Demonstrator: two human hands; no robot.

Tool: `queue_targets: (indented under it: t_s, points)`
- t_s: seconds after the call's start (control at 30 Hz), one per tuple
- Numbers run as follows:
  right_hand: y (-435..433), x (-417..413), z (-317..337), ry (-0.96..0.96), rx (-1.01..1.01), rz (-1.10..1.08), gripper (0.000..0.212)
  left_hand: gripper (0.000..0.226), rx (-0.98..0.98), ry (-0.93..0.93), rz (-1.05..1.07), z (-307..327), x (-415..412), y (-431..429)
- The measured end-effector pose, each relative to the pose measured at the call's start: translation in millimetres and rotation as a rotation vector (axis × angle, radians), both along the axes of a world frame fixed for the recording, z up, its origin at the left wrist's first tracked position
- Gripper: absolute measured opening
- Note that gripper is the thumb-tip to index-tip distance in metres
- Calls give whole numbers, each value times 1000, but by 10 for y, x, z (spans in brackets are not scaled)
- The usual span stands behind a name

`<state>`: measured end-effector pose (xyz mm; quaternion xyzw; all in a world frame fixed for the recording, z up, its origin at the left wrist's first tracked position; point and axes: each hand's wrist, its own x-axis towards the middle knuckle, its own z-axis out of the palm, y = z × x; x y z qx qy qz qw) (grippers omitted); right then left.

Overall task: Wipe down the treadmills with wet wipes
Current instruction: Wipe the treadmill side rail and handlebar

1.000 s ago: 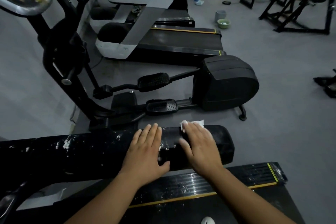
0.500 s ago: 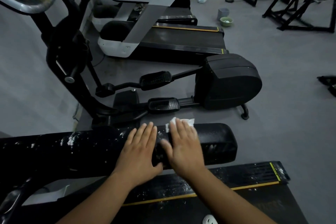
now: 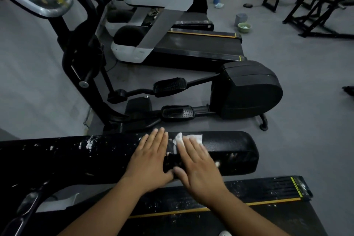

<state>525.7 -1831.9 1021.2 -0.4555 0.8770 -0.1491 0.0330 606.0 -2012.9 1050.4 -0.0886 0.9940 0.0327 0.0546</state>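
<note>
Gym floor (image 3: 306, 101) behind, the flat right hand (image 3: 197, 166) has slid its wet wipe (image 3: 191, 138) along the treadmill handrail (image 3: 229, 149) up to the flat, empty left hand (image 3: 151, 159); white specks (image 3: 89, 144) remain.

We see a gym: treadmills (image 3: 197, 44) in a row, an elliptical (image 3: 245, 90), black racks (image 3: 316, 5), grey rubber floor (image 3: 306, 120).
</note>
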Motion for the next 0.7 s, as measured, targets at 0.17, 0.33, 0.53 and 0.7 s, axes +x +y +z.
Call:
queue_targets:
  t_s: [0.17, 0.33, 0.53, 0.7]
  points:
    - [-41, -311, -9, 36, -7, -212, 74, 109, -42, 4, 24, -42, 92, -63]
    - [-353, 120, -8, 19, -14, -43, 76, 107, -9, -8, 9, 1, 74, -82]
    - [-27, -217, 4, 57, -1, -139, 68, 107, -36, 7, 26, -11, 127, -142]
    - [-516, 29, 73, -4, -13, -100, 76, 102, -21, 21, 18, -19, 132, -145]
